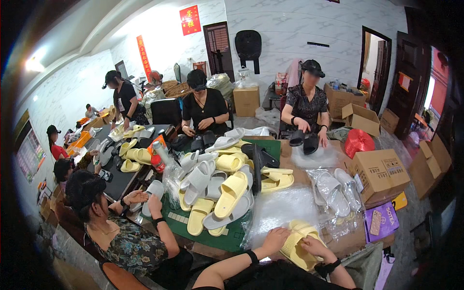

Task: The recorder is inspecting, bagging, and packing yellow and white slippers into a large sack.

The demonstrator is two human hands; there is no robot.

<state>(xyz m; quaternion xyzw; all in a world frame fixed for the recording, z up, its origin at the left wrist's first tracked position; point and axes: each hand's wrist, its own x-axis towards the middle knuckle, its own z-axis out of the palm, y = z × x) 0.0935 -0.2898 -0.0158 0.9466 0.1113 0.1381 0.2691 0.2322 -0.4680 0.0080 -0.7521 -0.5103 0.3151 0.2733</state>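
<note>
Yellow slippers (292, 243), seemingly a pair laid together, are at the table's near edge in front of me. My left hand (275, 240) grips their left side near the strap. My right hand (315, 247) holds them from the right, its fingers curled at the foot opening; some fingertips are hidden. Just beyond lies a stack of clear plastic bags (282, 208). A heap of loose yellow and grey slippers, with a yellow one (230, 194) on top, covers the green mat (176, 222) to the left.
Bagged grey slippers (333, 193) lie at the right, before a cardboard box (380, 176). A purple box (386, 212) bears a phone (375, 222). Across the table a person handles black slippers (309, 143). Close on my left, another person holds a grey slipper (153, 191).
</note>
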